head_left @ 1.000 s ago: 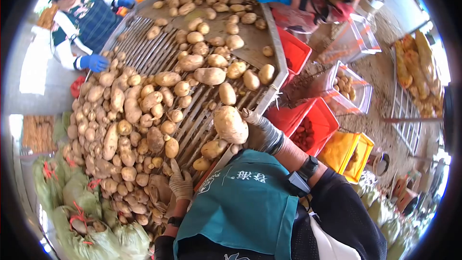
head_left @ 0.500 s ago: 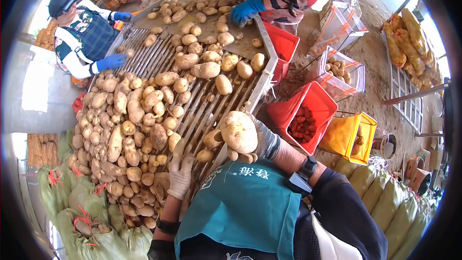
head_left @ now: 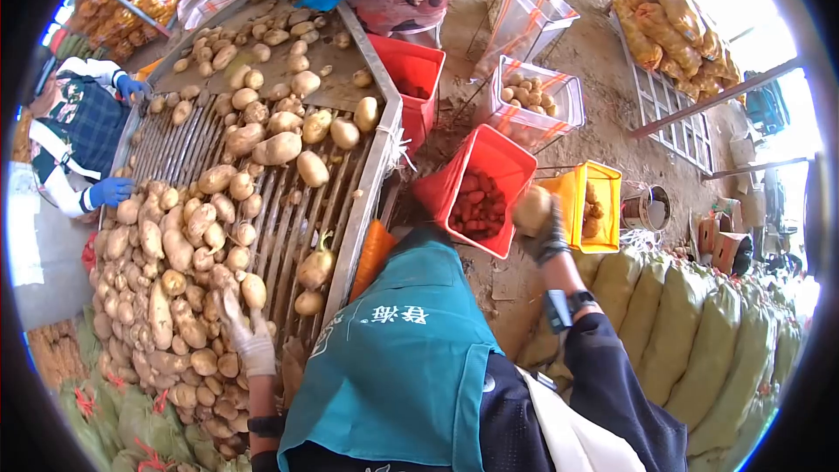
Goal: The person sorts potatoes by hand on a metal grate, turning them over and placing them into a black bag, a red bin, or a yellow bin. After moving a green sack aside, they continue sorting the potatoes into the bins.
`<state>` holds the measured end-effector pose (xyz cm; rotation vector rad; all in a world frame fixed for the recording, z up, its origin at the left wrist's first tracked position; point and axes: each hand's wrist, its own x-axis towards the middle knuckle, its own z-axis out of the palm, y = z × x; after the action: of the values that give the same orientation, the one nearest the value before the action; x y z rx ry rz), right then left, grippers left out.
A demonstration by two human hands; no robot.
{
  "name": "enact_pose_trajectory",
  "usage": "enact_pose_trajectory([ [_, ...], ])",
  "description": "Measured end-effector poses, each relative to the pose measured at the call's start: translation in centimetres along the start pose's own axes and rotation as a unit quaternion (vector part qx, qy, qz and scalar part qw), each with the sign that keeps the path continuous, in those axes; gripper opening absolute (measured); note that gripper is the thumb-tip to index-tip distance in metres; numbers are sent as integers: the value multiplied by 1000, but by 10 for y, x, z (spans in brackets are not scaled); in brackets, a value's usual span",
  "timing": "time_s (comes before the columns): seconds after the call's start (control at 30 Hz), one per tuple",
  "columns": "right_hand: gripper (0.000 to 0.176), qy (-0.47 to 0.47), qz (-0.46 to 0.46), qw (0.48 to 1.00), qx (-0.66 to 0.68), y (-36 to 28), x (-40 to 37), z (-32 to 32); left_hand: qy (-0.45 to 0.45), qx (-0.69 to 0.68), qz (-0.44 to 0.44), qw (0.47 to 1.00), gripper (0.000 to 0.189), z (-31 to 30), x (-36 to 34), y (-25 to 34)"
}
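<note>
My right hand (head_left: 549, 243), in a dark-palmed glove, is closed round a large round potato (head_left: 530, 211). It is out to the right, between the red bin (head_left: 489, 150) of small reddish potatoes and the yellow bin (head_left: 568, 182), which has some potatoes inside. On the other side, my left hand (head_left: 248, 336), in a pale glove, lies with fingers stretched over the heap of potatoes (head_left: 175, 297). Its fingertips are right beside a yellowish potato (head_left: 253, 291). More potatoes sit on the slatted sorting table (head_left: 288, 218), one of them sprouting (head_left: 315, 267).
Two people in blue gloves (head_left: 112, 192) stand at the table's left and far sides. Clear bins (head_left: 530, 92) and another red bin (head_left: 409, 79) line its right side. Filled green sacks (head_left: 682, 332) stand at the right; netted sacks (head_left: 669, 26) are stacked beyond.
My right hand has carried the large potato from over the table edge out to the bins on the right. My left hand has shifted onto the potato heap. The view has turned right.
</note>
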<state>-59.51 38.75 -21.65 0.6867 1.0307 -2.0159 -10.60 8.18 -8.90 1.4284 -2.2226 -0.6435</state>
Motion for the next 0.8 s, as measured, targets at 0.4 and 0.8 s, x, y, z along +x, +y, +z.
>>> enact_pose_trajectory([
  [0.4,50,148,-85,941,-292,-98,81,-21,-69,315,-139,936,58,-1,-61,-31],
  [0.8,62,-416,-464,70,-779,230,0,409,-38,298,-145,942,55,-1,-56,-27],
])
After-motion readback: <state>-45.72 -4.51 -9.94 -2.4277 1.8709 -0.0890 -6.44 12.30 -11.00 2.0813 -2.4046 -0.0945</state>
